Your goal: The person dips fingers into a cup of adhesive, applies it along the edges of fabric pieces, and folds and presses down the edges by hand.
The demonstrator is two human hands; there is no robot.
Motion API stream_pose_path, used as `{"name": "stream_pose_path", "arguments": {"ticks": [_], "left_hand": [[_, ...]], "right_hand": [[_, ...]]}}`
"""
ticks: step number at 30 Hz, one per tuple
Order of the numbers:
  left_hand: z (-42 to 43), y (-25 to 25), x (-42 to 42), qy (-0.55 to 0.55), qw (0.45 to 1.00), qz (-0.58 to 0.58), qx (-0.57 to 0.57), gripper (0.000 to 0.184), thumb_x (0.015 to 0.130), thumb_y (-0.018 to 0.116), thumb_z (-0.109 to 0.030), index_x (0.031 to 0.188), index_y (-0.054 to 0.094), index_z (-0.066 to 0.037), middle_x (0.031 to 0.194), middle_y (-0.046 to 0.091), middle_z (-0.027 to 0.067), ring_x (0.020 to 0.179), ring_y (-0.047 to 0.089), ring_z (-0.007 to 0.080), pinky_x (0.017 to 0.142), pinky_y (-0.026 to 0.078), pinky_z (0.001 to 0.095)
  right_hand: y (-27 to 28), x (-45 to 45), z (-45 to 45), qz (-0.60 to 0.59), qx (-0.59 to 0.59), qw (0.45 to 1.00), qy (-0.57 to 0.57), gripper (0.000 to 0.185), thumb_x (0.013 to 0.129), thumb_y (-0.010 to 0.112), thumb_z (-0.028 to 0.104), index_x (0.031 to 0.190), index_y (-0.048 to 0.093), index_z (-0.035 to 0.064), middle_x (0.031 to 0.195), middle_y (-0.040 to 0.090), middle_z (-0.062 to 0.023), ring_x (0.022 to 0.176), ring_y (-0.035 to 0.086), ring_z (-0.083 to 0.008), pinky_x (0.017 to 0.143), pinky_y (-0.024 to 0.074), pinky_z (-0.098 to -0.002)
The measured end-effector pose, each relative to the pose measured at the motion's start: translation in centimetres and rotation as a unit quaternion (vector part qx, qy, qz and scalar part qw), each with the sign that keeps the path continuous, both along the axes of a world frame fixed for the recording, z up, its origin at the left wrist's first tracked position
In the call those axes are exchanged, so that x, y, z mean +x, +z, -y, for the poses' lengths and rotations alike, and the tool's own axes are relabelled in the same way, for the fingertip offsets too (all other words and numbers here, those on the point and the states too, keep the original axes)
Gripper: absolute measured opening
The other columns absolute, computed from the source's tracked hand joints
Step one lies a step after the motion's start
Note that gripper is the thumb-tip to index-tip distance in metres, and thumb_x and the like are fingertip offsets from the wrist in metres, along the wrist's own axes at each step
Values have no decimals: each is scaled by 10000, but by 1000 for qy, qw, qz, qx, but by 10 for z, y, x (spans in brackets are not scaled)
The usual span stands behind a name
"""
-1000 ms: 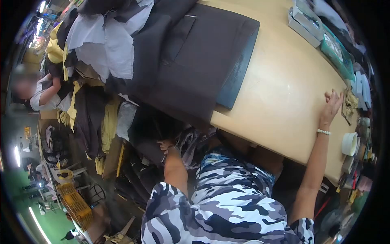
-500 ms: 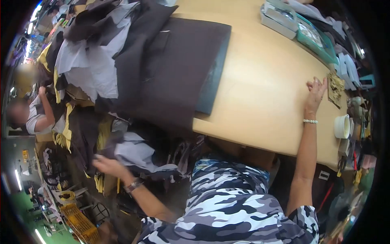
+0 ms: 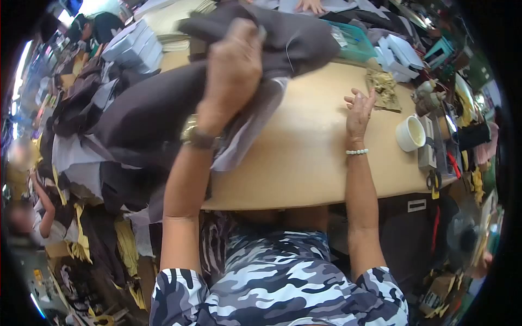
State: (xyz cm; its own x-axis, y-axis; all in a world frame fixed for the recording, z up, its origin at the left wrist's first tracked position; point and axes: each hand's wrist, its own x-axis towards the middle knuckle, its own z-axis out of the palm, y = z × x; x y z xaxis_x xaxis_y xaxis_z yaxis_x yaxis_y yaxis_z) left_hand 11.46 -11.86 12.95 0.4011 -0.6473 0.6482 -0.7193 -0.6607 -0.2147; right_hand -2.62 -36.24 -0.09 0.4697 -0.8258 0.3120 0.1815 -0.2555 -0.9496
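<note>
My left hand [image 3: 232, 70], a watch and a gold band at its wrist, is closed on a dark brown fabric piece [image 3: 147, 114] and holds it raised above the table. Motion blurs the hand slightly. Pale grey cloth [image 3: 253, 122] shows under the fabric's near edge. My right hand [image 3: 358, 117], wearing a beaded bracelet, is over the table's right part with its fingers loosely apart and nothing in them. Just beyond its fingertips lies a small flat piece with crumpled yellowish material on it [image 3: 385, 89].
The tan tabletop [image 3: 304, 157] stretches before me. At its right are a white cup [image 3: 410, 134], scissors [image 3: 433, 183] and a teal tray [image 3: 350, 41]. White boxes [image 3: 136, 46] stand far left. Another person's hand [image 3: 311, 5] rests across the table.
My left hand has come up from beside the hanging cloth at the lower left and now grips the brown fabric over the table. The dark board is no longer visible. The view has shifted.
</note>
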Motion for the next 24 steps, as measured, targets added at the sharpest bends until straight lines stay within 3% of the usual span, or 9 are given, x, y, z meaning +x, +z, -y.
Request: {"name": "stream_pose_path", "arguments": {"ticks": [1, 3, 5, 11, 12, 14, 17, 20, 24], "left_hand": [[31, -14, -7, -97, 947, -259, -166, 224, 893, 541, -169, 1078, 561, -43, 972, 601, 170, 833, 598, 341, 685, 479, 425], [45, -72, -8, -43, 953, -300, -5, 245, 892, 542, -220, 1041, 551, -25, 974, 594, 173, 870, 590, 357, 703, 473, 442], [34, -131, 3, -126, 958, -255, -27, 307, 894, 545, -238, 1099, 529, -10, 990, 592, 185, 899, 583, 358, 742, 465, 454], [8, -83, -63, -87, 939, -308, -126, 408, 860, 589, -278, 1156, 533, -3, 1078, 587, 178, 992, 571, 332, 814, 463, 403], [-1, -79, -75, -63, 939, -329, -77, 408, 849, 603, -271, 1149, 539, -2, 1092, 585, 175, 1002, 569, 328, 825, 460, 399], [-20, -76, -90, -16, 930, -366, 20, 410, 827, 631, -257, 1135, 553, 2, 1121, 580, 170, 1020, 566, 320, 847, 455, 393], [-43, -95, -96, -40, 959, -281, -21, 396, 796, 660, -210, 1112, 565, 10, 1122, 583, 164, 1026, 557, 323, 859, 449, 401], [-61, -87, -105, -17, 958, -277, -72, 369, 776, 663, -144, 1102, 576, 3, 1134, 580, 171, 1054, 549, 329, 890, 440, 394], [-86, -86, -115, -9, 957, -282, -66, 419, 718, 661, -115, 1116, 577, -16, 1167, 562, 162, 1117, 512, 324, 959, 391, 422]], "right_hand": [[0, -2, 5, 3, 7, 1000, 2, 578, 951, 415, 206, 1422, 146, 4, 1110, 566, -122, 861, 577, -160, 792, 464, -322], [1, -4, 10, 8, 22, 1000, 9, 588, 953, 414, 208, 1428, 128, 11, 1096, 575, -124, 862, 578, -163, 785, 464, -318], [-3, -3, 15, 15, 39, 999, 34, 636, 912, 428, 152, 1442, 96, 36, 1106, 579, -134, 902, 576, -171, 799, 458, -304], [-9, 6, 3, -63, -113, 991, 28, 784, 774, 482, 54, 1448, 82, 47, 1167, 551, -181, 978, 568, -255, 866, 453, -365], [-6, 5, -1, -66, -252, 965, -19, 807, 726, 531, 57, 1435, 149, 23, 1109, 573, -176, 965, 571, -291, 873, 449, -404], [9, -2, -19, -47, -312, 949, 19, 759, 714, 551, 65, 1401, 235, 2, 1059, 585, -166, 942, 575, -293, 865, 450, -400], [26, -7, -53, -19, -346, 931, 119, 658, 694, 627, 115, 1301, 408, -12, 996, 588, -149, 891, 579, -290, 821, 458, -385], [31, -3, -77, 6, -485, 851, 204, 839, 631, 735, 220, 1351, 361, 5, 1060, 566, -154, 884, 584, -279, 823, 450, -373], [23, -5, -110, -22, -537, 770, 343, 814, 664, 693, 150, 1384, 332, 30, 1042, 589, -157, 886, 588, -285, 834, 452, -371]]}}
